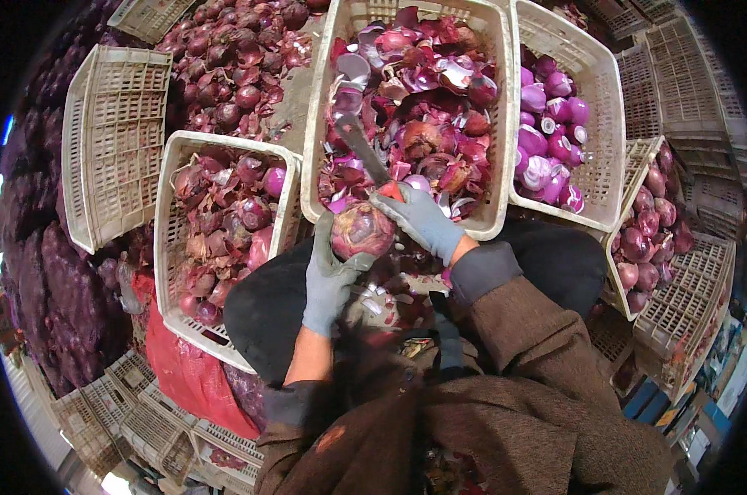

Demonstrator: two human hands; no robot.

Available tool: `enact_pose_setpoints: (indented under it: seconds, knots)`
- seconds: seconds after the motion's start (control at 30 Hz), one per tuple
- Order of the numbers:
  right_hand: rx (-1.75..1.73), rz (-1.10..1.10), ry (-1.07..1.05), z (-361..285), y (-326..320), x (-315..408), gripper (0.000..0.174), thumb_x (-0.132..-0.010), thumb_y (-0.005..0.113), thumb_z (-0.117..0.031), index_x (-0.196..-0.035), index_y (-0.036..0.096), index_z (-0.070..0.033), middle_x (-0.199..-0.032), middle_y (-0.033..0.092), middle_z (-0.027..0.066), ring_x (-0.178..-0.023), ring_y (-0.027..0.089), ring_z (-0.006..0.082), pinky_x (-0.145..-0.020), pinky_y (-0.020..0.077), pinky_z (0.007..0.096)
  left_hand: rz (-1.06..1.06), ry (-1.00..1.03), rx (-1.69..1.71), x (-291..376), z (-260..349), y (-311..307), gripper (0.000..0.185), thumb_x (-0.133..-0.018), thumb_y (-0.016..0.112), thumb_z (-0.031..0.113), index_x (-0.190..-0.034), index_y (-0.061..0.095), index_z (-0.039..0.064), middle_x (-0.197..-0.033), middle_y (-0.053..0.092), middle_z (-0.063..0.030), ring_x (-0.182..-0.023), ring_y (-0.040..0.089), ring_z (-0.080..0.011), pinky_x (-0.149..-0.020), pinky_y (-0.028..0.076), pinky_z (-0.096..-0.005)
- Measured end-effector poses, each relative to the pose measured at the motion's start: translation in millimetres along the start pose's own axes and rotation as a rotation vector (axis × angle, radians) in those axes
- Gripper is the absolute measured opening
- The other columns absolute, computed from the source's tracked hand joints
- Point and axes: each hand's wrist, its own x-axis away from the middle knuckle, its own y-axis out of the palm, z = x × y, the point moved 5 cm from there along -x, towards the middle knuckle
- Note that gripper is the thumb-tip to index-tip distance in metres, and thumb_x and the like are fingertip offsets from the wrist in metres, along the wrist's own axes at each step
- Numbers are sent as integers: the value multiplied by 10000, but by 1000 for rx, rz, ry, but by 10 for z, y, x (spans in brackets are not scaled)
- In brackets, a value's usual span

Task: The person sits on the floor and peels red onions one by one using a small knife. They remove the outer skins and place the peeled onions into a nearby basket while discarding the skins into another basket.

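Note:
Both hands wear grey gloves and meet over the near end of a large white plastic crate [314, 124] filled with onion skins and cut pieces [429, 139]. A large red onion [364, 230], its dry skin still on, is held in my left hand [334, 272]. My right hand [420, 216] grips the red handle of a knife [364, 148], whose blade points up and left over the crate; the fingers are close to the onion's top right. Peeled purple onions [550, 133] lie in the crate to the right. Unpeeled onions and loose skins [225, 216] fill the crate to the left.
A pile of onions [237, 80] covers the floor at the upper left, beside an upright crate [126, 136]. Stuffed mesh sacks [64, 303] and a red sack [188, 371] stand left. Another onion crate [649, 223] and stacked crates [683, 309] are at the right.

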Motion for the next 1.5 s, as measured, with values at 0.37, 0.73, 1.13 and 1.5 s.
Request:
enact_pose_setpoints:
  seconds: [0.37,0.73,1.13,1.5]
  knots:
    - [85,-55,240,268,309,282,388,-977,514,-381,-1030,599,-7,-753,585,113,-743,590,246,-697,472,395,210,33,-510,20,31,-167,1137,-625,864,422,-1470,237,-10,-1375,420,-271,-1226,492,-365,-1016,411,-427]
    - [879,-180,-300,-217,-174,629,266,-870,592,-300,-1031,535,-97,-940,589,129,-852,623,325,-702,485,457,92,-39,-338,-60,20,-209,1024,-599,898,241,-1393,334,-73,-1266,535,-210,-1156,544,-264,-968,457,-354]
    - [1056,-206,-236,-198,-12,545,279,-838,631,-280,-1005,520,-86,-938,578,126,-842,619,318,-664,486,447,113,8,-635,-46,91,-151,1079,-593,889,225,-1451,285,-23,-1267,547,-177,-1133,558,-245,-954,463,-347]
    - [1083,-150,-114,-116,-51,660,271,-848,594,-249,-1043,534,-70,-948,603,154,-863,644,339,-707,514,458,139,44,-540,-74,56,-128,818,-583,867,186,-1260,450,-8,-1128,617,-177,-1006,620,-267,-896,485,-366]
